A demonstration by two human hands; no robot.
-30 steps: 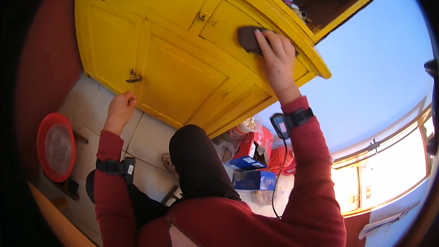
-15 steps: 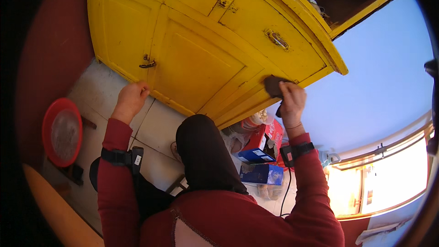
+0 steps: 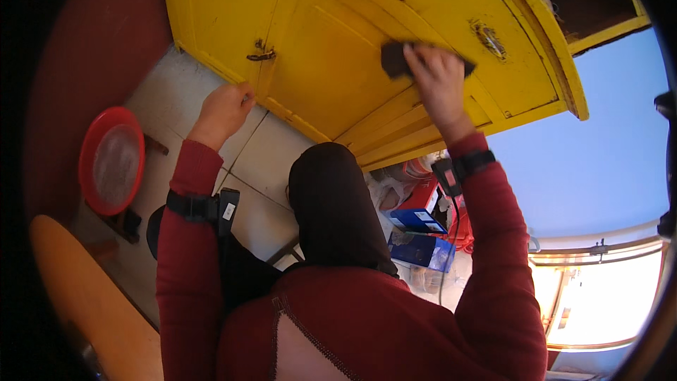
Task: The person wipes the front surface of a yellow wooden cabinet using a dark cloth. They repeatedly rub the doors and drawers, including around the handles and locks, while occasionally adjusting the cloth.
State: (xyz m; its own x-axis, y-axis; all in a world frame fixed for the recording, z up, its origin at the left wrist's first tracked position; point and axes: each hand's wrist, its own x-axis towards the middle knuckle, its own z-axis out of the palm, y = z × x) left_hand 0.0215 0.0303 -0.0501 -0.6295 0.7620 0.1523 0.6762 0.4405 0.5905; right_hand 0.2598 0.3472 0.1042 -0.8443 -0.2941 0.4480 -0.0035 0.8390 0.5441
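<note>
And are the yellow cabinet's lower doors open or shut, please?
Shut: the lower doors lie flush, meeting at the dark metal latch without a visible gap.

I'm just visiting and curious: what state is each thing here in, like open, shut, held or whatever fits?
Right hand: closed on the dark cloth
Dark cloth: held, apparently against the yellow cabinet
Left hand: curled, nothing visible in it
Cabinet door: shut
Drawer: shut
Upper compartment: open
Red basin: mouth up, contents unclear
</note>
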